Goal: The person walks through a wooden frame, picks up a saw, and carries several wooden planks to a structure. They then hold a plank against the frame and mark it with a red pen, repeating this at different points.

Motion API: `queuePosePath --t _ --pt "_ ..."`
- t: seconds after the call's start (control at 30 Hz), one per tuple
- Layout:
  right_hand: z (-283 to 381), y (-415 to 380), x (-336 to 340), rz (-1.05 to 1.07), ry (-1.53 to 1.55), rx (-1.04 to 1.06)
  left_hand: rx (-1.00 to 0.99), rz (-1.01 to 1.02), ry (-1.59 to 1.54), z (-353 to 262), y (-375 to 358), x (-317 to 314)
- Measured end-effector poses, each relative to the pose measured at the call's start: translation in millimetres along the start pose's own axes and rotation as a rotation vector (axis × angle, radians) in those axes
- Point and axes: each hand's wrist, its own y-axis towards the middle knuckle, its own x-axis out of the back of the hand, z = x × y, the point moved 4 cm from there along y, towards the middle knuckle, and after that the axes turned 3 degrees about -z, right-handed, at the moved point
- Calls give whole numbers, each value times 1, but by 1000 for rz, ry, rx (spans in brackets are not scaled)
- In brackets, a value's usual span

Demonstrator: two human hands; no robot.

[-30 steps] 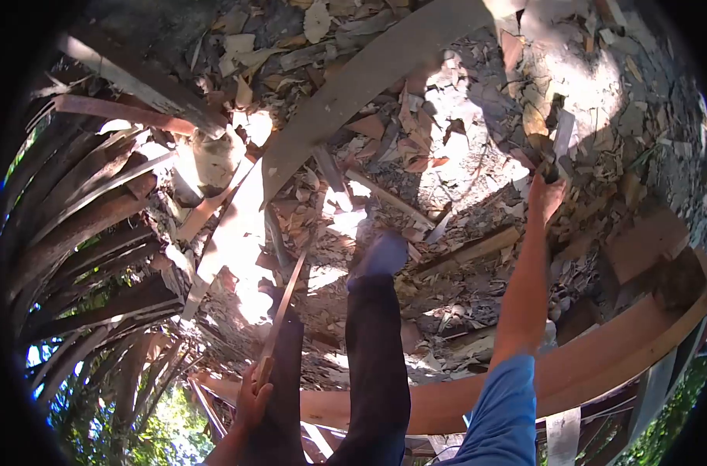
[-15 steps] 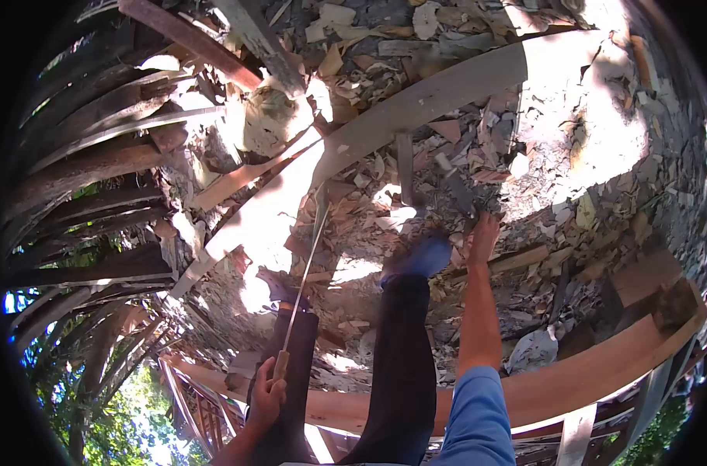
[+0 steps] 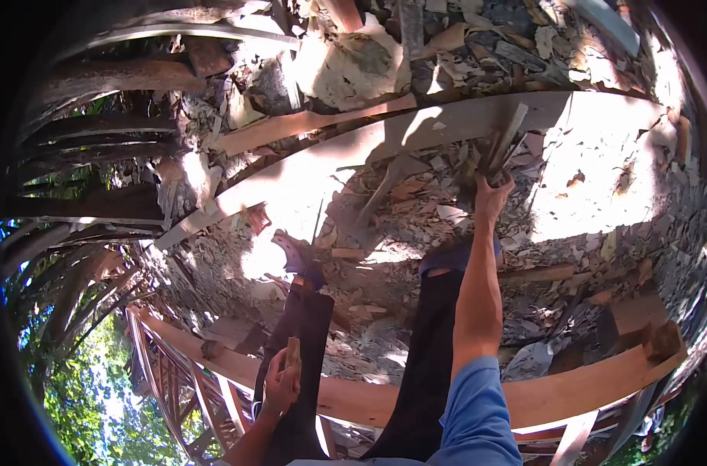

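My left hand (image 3: 280, 386) is closed round the wooden handle (image 3: 293, 353) of a long-bladed knife, low over my left trouser leg. Its blade hardly shows against the ground. My right hand (image 3: 493, 194) reaches far forward, fingers closed on a dark, flat-sided piece with a pale edge (image 3: 509, 140); I cannot tell what kind of thing it is. This piece overlaps the long curved plank (image 3: 462, 120) lying across the ground. A short wooden stick (image 3: 381, 190) leans near the plank, left of my right hand.
Wood chips and dry leaves (image 3: 416, 202) cover the ground. A second long board (image 3: 555, 400) runs beneath my legs, with a wooden block (image 3: 633, 322) near its right end. Beyond the plank lies a pale stump (image 3: 350, 66). Dark poles (image 3: 97, 198) stand at left.
My right hand has risen from the chips with the dark piece and moved forward to the plank. The knife's blade no longer stands out plainly. The view has shifted.
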Motion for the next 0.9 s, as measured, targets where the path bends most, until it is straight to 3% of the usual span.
queuePosePath --t 0.1,0.2,0.37,0.43,0.6,0.7,0.9 --pt "-38 33 -16 236 -74 -56 -16 5 -69 13 13 3" --pt "-30 36 -8 476 71 -335 19 25 -110 19 8 9" --pt "0 -27 6 564 171 -433 17 38 -146 21 6 28" --pt "27 -73 13 749 282 -518 40 32 -158 23 5 36" --pt "14 -157 -24 751 431 -690 -25 34 -158 21 18 54" --pt "24 -194 -62 818 557 -662 -23 41 -119 23 22 74" --pt "-1 -213 -118 869 437 -626 47 17 -205 30 27 106"
